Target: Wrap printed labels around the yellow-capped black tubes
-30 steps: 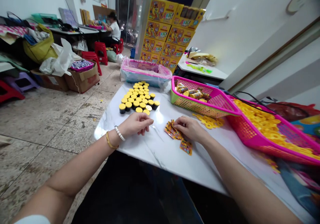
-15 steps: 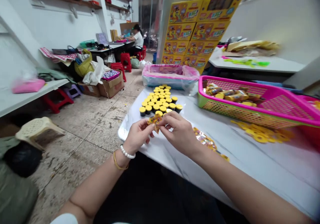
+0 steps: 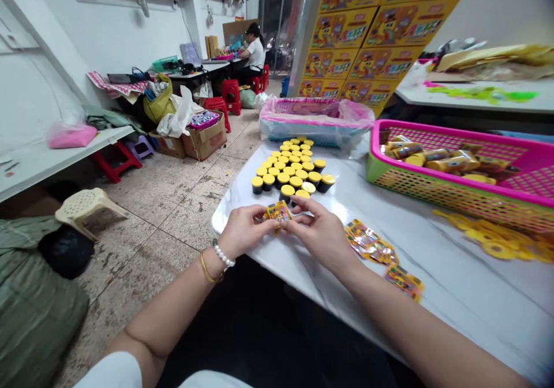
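Between my two hands, over the near edge of the white marbled table (image 3: pixel 329 287), is a small yellow printed packet (image 3: pixel 279 212). My left hand (image 3: pixel 247 226) pinches its left side between thumb and fingers. On the other side, my right hand (image 3: pixel 315 229) grips the packet's right edge, thumb in front. Just beyond stand several small dark cups with yellow lids (image 3: pixel 283 178), grouped close together. More printed packets (image 3: pixel 371 242) lie in a loose pile right of my right hand, and another packet (image 3: pixel 404 281) lies by my right forearm.
A pink and green basket (image 3: pixel 433 187) at the right holds filled wrapped tubes. Yellow flat pieces (image 3: pixel 497 241) lie before it. Behind the cups sits a plastic-lined basket (image 3: pixel 298 123), with stacked yellow cartons (image 3: pixel 341 27) beyond. A person (image 3: pixel 255 53) sits at a far table.
The packet now lies flatter, its printed face turned up, where it was bent and angled before. Both hands stay on it. The camera view has shifted slightly down and left.
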`<state>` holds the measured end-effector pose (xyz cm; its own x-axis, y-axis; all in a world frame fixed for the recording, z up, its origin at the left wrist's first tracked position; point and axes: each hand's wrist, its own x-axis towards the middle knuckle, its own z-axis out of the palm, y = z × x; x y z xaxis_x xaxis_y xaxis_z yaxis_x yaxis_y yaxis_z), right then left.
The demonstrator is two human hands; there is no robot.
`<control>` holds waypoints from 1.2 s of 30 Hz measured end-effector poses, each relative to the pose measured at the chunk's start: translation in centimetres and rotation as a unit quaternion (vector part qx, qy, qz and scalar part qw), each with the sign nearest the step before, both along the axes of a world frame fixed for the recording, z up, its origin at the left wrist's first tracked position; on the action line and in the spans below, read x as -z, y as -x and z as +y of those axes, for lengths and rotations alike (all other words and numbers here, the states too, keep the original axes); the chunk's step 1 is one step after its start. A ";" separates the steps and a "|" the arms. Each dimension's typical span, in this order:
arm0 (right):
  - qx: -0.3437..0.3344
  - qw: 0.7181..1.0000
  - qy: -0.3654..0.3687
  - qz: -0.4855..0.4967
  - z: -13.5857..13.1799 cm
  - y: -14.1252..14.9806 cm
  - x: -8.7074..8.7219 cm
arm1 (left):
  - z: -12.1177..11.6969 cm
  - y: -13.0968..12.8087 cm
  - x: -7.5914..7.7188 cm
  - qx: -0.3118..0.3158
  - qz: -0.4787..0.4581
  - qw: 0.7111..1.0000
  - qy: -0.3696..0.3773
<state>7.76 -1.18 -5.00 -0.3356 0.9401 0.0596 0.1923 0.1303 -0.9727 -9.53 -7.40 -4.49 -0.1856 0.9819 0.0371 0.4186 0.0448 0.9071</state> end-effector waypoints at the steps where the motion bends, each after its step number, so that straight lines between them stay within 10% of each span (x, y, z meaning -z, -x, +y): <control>1: 0.008 1.000 0.010 0.006 0.0 0.0 -0.1 | -0.1 0.0 -0.3 -0.035 0.030 0.998 -0.030; 4: 0.009 0.998 0.036 0.042 -0.5 0.1 -0.4 | -0.6 0.0 -0.9 -0.115 0.034 0.991 -0.063; 13: -0.055 0.986 0.036 0.153 -3.2 1.1 -0.5 | -2.2 -0.4 -0.9 -0.039 -0.344 0.936 0.060; 20: -0.099 0.975 0.169 0.102 -2.5 1.1 -0.3 | -2.5 -0.7 0.1 -0.074 -0.300 0.950 -0.038; 36: -0.040 0.995 -0.071 -0.049 -2.9 1.0 0.8 | -5.5 -3.6 -0.6 -0.138 -0.219 0.955 -0.146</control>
<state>6.76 -4.09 -5.80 -0.4206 0.8943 0.1527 0.2684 0.2834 -0.9207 -5.91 -12.94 -3.91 -0.4972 0.8525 0.1612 0.0043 -0.1833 0.9830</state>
